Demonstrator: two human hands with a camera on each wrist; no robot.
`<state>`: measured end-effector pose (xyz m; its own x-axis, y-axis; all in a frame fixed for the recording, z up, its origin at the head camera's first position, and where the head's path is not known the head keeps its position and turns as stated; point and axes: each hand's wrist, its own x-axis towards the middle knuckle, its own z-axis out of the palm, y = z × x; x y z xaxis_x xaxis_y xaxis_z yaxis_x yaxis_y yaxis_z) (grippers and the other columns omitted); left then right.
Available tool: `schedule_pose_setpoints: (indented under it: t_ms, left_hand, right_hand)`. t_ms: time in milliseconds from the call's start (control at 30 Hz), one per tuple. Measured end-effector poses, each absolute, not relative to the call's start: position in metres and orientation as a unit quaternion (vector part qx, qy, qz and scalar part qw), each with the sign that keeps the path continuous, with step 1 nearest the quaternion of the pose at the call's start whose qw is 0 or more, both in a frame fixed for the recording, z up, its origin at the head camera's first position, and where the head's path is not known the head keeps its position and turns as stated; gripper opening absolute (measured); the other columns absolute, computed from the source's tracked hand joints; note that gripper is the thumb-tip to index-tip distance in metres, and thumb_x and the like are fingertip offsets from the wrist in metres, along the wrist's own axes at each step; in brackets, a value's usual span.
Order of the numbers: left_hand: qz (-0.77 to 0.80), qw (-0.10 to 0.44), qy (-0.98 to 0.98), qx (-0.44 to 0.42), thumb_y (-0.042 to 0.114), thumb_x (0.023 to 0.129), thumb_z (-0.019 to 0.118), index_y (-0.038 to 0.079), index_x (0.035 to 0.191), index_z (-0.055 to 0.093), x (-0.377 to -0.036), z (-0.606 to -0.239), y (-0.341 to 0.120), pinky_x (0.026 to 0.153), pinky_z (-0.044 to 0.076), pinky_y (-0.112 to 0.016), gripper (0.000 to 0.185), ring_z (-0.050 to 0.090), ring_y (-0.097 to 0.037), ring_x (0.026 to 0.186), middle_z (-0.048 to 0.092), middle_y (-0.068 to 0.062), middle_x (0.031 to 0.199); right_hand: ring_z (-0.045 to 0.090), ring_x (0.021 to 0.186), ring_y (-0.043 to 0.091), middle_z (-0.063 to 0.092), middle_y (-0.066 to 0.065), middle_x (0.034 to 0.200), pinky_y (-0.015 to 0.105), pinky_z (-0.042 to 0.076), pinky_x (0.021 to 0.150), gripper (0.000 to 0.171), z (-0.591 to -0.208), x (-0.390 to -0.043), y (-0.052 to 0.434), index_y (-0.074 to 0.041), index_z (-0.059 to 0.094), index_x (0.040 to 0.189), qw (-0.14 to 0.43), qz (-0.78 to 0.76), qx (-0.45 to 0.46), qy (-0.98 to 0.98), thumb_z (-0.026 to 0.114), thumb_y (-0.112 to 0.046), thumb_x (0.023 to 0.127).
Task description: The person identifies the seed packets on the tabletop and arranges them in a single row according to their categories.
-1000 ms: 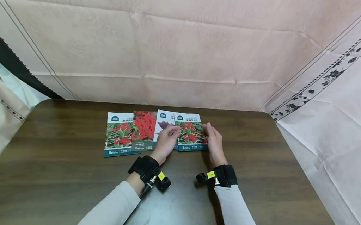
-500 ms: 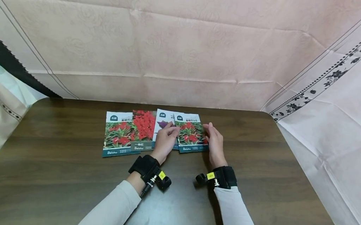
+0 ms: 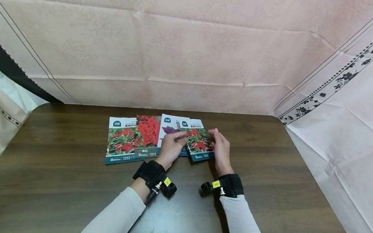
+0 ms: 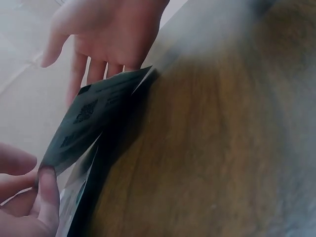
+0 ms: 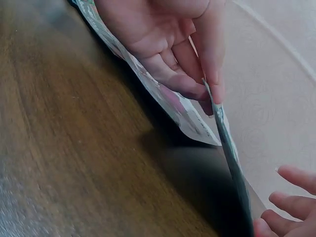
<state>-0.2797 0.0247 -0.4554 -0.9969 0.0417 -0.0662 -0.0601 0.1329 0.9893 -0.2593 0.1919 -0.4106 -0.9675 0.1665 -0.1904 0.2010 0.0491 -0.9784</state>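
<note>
Four seed packets lie in a row on the dark wooden table (image 3: 267, 181). The rightmost one, a red-flower packet (image 3: 200, 144), is tilted up off the wood between both hands. My left hand (image 3: 177, 138) pinches its left edge between thumb and fingers; the right wrist view shows that pinch on the packet's edge (image 5: 217, 106). My right hand (image 3: 213, 136) touches the right edge with nearly straight fingers (image 4: 96, 69) and its thumb held apart. The packet's dark printed back (image 4: 91, 123) faces the left wrist camera.
To the left lie a purple-flower packet (image 3: 170, 127), a red-flower packet (image 3: 147, 133) and another red-flower packet (image 3: 121, 140), overlapping each other. Pale patterned cloth (image 3: 191, 58) hangs behind the table and along both sides.
The rightmost packet lay flat between both hands; now it is raised off the table and turned slightly. The left thumb has closed onto its edge.
</note>
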Motion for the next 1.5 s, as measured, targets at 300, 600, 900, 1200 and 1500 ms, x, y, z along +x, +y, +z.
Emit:
schedule_pose_setpoints:
  t_ms: [300, 600, 900, 1200, 1500]
  left_hand:
    - [0.67, 0.03, 0.742, -0.004, 0.013, 0.086, 0.062, 0.016, 0.118, 0.063, -0.274, -0.45, 0.021, 0.08, 0.051, -0.033, 0.032, 0.065, -0.015, 0.079, 0.069, -0.006, 0.091]
    - [0.664, 0.012, 0.748, -0.001, 0.011, 0.086, 0.062, 0.018, 0.118, 0.063, -0.272, -0.444, 0.012, 0.074, 0.049, -0.029, 0.033, 0.063, -0.015, 0.079, 0.069, -0.005, 0.089]
    - [0.648, 0.023, 0.761, -0.009, 0.016, 0.085, 0.063, 0.022, 0.115, 0.064, -0.266, -0.438, -0.002, 0.064, 0.044, -0.025, 0.031, 0.059, -0.015, 0.079, 0.065, -0.003, 0.088]
    - [0.661, 0.055, 0.748, 0.026, 0.014, 0.087, 0.061, 0.024, 0.116, 0.063, -0.253, -0.427, -0.027, 0.079, 0.049, -0.036, 0.031, 0.059, -0.017, 0.092, 0.061, -0.005, 0.099]
    - [0.633, 0.049, 0.771, 0.055, 0.015, 0.086, 0.062, 0.024, 0.117, 0.063, -0.241, -0.42, -0.041, 0.074, 0.048, -0.028, 0.032, 0.056, -0.016, 0.096, 0.063, -0.002, 0.103]
  right_hand:
    - [0.029, 0.136, 0.014, 0.04, -0.002, 0.142, 0.04, 0.029, 0.109, 0.052, -0.425, -0.268, 0.198, -0.009, 0.054, 0.125, 0.001, -0.678, 0.124, 0.724, 0.038, -0.048, 0.095]
    - [0.035, 0.13, 0.011, 0.043, -0.004, 0.139, 0.039, 0.035, 0.105, 0.049, -0.436, -0.271, 0.199, -0.013, 0.058, 0.121, -0.027, -0.668, 0.109, 0.736, 0.043, -0.05, 0.092]
    - [0.053, 0.113, 0.019, 0.049, 0.006, 0.134, 0.041, 0.043, 0.096, 0.039, -0.439, -0.271, 0.196, -0.018, 0.052, 0.128, -0.033, -0.644, 0.091, 0.759, 0.053, -0.033, 0.092]
    - [0.057, 0.102, 0.017, 0.062, 0.006, 0.114, 0.029, 0.047, 0.081, 0.032, -0.444, -0.27, 0.191, -0.02, 0.057, 0.122, 0.037, -0.598, 0.088, 0.795, 0.056, -0.026, 0.091]
    - [0.059, 0.074, 0.015, 0.068, 0.008, 0.089, 0.026, 0.048, 0.065, 0.021, -0.44, -0.262, 0.185, -0.013, 0.066, 0.103, 0.031, -0.593, 0.071, 0.802, 0.063, -0.025, 0.087]
